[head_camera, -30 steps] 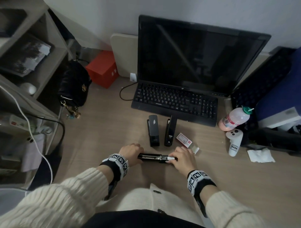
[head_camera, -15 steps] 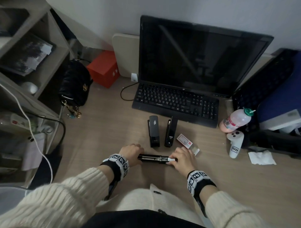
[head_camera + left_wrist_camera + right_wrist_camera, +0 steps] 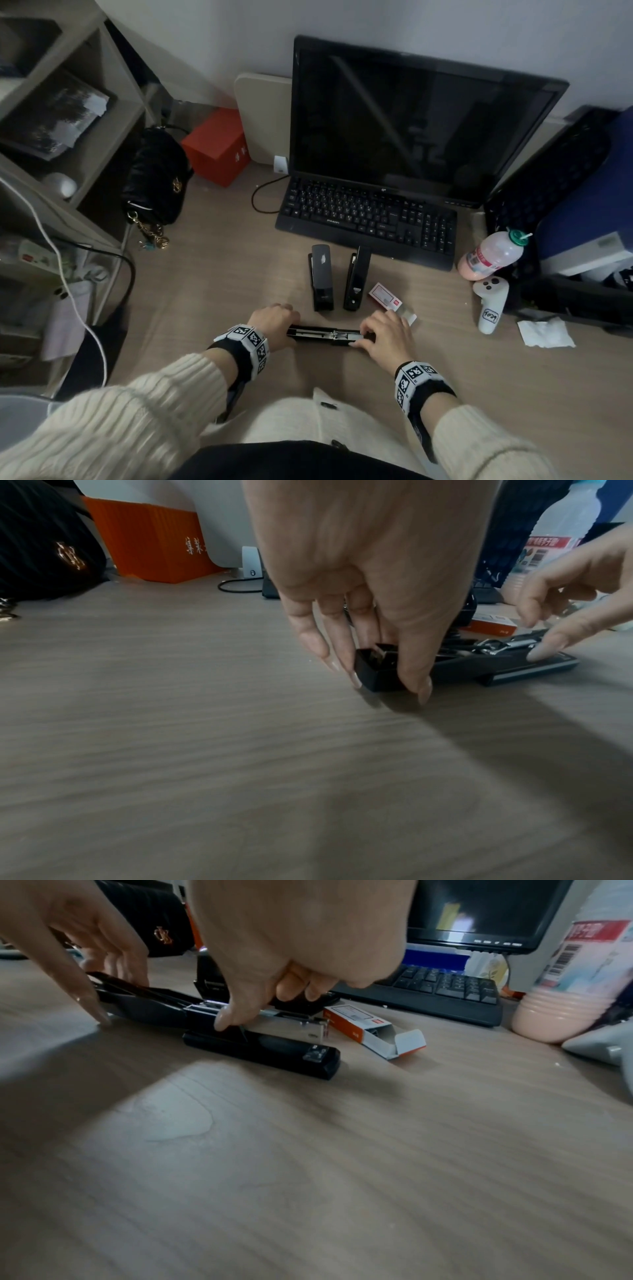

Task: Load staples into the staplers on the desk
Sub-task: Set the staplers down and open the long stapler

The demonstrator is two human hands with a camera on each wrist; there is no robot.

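A black stapler (image 3: pixel 325 335) lies flung open flat across the desk's near edge, its metal magazine (image 3: pixel 291 1028) facing up. My left hand (image 3: pixel 284 325) pinches the flipped-back cover end (image 3: pixel 377 666) between thumb and fingers. My right hand (image 3: pixel 363 337) is on the magazine, with the thumb (image 3: pixel 226 1018) against its near side and the other fingers curled over the top. Whether staples lie under those fingers is hidden. Two closed black staplers (image 3: pixel 322 277) (image 3: pixel 356 277) lie side by side just beyond. A red-and-white staple box (image 3: pixel 385 295) lies to their right, end flap (image 3: pixel 407 1042) open.
A keyboard (image 3: pixel 366 219) and dark monitor (image 3: pixel 411 126) stand behind the staplers. A pink bottle (image 3: pixel 493 253), white controller (image 3: pixel 489 305) and crumpled tissue (image 3: pixel 544 332) sit at the right. A black handbag (image 3: pixel 157 178) and red box (image 3: pixel 215 147) are at the back left, by shelves (image 3: pixel 68 137).
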